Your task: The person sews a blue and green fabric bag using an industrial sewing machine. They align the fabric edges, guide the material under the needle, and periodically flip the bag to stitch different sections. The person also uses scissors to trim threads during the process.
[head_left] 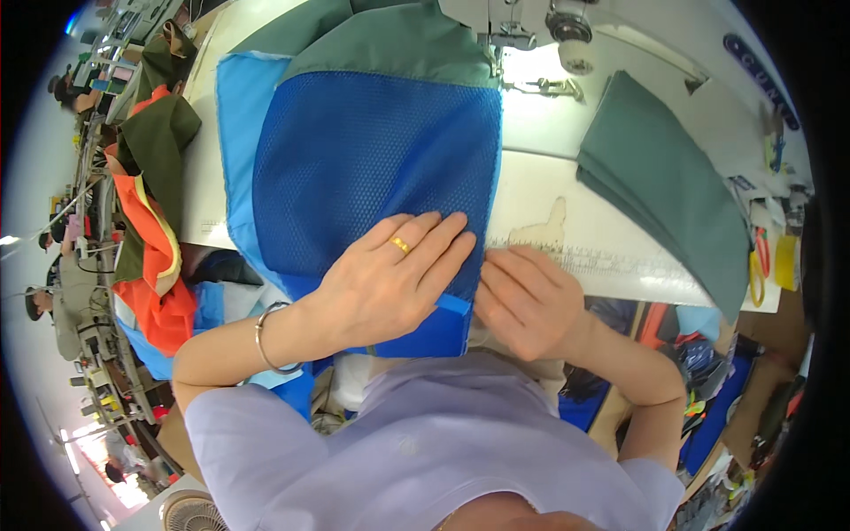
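A fabric piece with a dark blue mesh panel (372, 159), light blue edges and a green top part (390, 49) lies on the white sewing table (540, 190). Its upper right edge runs to the presser foot of a sewing machine (496, 64). My left hand (390, 274), with a gold ring, lies flat on the lower part of the mesh, fingers stretched out. At the panel's right edge, near the table's front, my right hand (527, 301) has its fingers bent together on the cloth edge. A bright blue strip (452, 310) hangs below the hands.
Folded green fabric (664, 177) rests on the table to the right, with yellow-handled scissors (757, 274) beyond it. Orange and olive cloth (155, 239) hangs at the left. A ruler scale (611, 261) runs along the table's front edge. Other people sit far left.
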A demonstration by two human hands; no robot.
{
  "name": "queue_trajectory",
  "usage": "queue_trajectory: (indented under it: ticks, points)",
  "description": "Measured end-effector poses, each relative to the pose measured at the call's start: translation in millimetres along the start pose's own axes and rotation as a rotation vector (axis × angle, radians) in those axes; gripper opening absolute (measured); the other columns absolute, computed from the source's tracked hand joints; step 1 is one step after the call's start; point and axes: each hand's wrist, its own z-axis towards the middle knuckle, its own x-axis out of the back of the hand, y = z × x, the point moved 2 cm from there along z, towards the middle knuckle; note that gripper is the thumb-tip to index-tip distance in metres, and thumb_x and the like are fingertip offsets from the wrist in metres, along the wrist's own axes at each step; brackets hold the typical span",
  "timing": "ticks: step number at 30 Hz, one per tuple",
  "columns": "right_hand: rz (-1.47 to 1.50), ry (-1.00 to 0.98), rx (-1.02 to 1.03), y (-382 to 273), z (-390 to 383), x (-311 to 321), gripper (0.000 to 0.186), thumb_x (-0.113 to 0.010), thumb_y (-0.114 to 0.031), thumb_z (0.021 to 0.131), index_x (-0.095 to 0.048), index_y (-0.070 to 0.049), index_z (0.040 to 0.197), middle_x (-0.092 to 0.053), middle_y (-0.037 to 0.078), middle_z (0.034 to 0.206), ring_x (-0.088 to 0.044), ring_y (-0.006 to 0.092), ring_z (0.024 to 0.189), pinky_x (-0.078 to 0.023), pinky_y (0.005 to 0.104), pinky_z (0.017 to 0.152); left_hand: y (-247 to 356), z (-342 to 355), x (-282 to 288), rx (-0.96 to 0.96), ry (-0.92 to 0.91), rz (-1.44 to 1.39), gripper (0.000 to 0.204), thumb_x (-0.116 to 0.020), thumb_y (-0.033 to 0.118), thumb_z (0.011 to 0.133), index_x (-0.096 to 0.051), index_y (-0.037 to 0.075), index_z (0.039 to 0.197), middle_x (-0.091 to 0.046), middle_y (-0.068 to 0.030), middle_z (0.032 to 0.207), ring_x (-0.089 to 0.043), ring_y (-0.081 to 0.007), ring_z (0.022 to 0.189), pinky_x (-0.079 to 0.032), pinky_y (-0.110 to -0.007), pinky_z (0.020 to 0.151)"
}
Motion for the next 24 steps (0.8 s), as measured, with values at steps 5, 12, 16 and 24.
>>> queue_trajectory:
  ticks: [5, 12, 16, 24]
  points:
    - [-0.006, -0.067, 0.004, -0.1, 5.6, 3.9, 0.018, -0.069, -0.009, 0.073, -0.07, 0.004, 0.086, -0.07, 0.017, 0.096, -0.067, 0.0306, 0.098, -0.056, 0.041, 0.09, -2.6, 0.8, 2.6, -0.009, -0.041, -0.013, 0.064, -0.07, 0.015, 0.062, -0.067, -0.005, 0.123, -0.063, -0.0202, 0.131, -0.063, -0.0324, 0.112, -0.052, -0.041, 0.092]
    - [0.006, -0.137, 0.001, 11.7, 11.5, 6.9, 0.024, -0.068, -0.01, 0.07, -0.069, 0.005, 0.089, -0.069, 0.018, 0.099, -0.066, 0.0318, 0.099, -0.056, 0.0414, 0.088, -8.8, 7.6, 0.8, 0.004, -0.051, -0.026, 0.07, -0.075, 0.019, 0.058, -0.066, -0.004, 0.124, -0.062, -0.02, 0.133, -0.062, -0.0321, 0.112, -0.052, -0.041, 0.092]
    - [0.045, -0.143, -0.041, 25.1, 15.5, 8.9, 0.026, -0.068, -0.01, 0.068, -0.068, 0.005, 0.09, -0.066, 0.018, 0.1, -0.065, 0.0319, 0.099, -0.056, 0.0418, 0.085, -13.3, 17.8, -1.8, 0.031, -0.049, -0.044, 0.072, -0.078, 0.022, 0.057, -0.066, -0.003, 0.124, -0.061, -0.0191, 0.134, -0.062, -0.0315, 0.112, -0.052, -0.041, 0.091]
    - [-0.021, -0.173, -0.097, 48.7, 24.9, 9.3, 0.028, -0.067, -0.01, 0.067, -0.067, 0.005, 0.09, -0.065, 0.018, 0.101, -0.063, 0.031, 0.1, -0.055, 0.0413, 0.086, -28.5, 40.9, -11.0, 0.067, 0.015, -0.08, 0.067, -0.079, 0.019, 0.061, -0.066, -0.002, 0.124, -0.062, -0.0172, 0.133, -0.063, -0.0311, 0.114, -0.053, -0.041, 0.094]
